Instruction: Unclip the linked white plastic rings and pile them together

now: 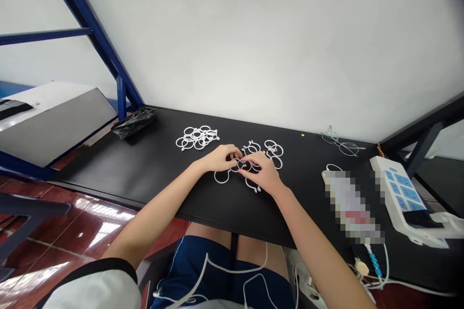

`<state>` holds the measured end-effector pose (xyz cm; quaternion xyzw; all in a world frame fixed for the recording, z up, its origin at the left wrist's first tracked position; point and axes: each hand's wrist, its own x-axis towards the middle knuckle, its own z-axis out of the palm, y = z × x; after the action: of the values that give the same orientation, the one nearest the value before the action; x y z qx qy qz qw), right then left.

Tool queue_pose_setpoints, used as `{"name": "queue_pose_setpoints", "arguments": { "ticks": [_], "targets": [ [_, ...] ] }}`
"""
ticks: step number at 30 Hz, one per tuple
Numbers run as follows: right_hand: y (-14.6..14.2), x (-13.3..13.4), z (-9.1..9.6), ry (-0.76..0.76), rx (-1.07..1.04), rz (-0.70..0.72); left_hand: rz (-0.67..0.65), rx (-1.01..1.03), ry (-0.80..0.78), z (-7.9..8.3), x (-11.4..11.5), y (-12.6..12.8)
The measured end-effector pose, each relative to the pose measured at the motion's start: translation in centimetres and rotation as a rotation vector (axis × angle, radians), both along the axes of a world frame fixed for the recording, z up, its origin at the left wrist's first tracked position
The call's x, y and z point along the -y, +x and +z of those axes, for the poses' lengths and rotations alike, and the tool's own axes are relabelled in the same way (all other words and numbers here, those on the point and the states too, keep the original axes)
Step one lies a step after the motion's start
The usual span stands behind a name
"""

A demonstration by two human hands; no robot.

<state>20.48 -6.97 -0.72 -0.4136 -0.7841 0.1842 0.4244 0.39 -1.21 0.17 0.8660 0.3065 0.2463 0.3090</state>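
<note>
Head view, white ring [239, 164], in right grip [264, 172]

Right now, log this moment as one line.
left hand: at white rings | right hand: at same rings | left: ring pile | right: eyeglasses, power strip | surface: black table

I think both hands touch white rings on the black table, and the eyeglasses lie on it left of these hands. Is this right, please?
Not quite: the left hand and right hand do touch white rings on the black table, but the eyeglasses lie on it right of these hands, not left, as the head view shows.
</note>
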Motion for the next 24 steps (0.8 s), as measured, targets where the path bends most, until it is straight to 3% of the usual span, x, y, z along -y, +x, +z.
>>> {"name": "queue_pose_setpoints", "arguments": {
  "ticks": [6, 24],
  "targets": [
    [0.18, -0.15, -0.35, -0.028, 0.035, 0.015, 0.026, 0.007, -0.094, 0.18, 0.01, 0.14],
    [0.13, -0.12, -0.17, -0.026, 0.032, 0.003, 0.037, 0.007, -0.101, 0.38, 0.08, 0.15]
  ]
}}
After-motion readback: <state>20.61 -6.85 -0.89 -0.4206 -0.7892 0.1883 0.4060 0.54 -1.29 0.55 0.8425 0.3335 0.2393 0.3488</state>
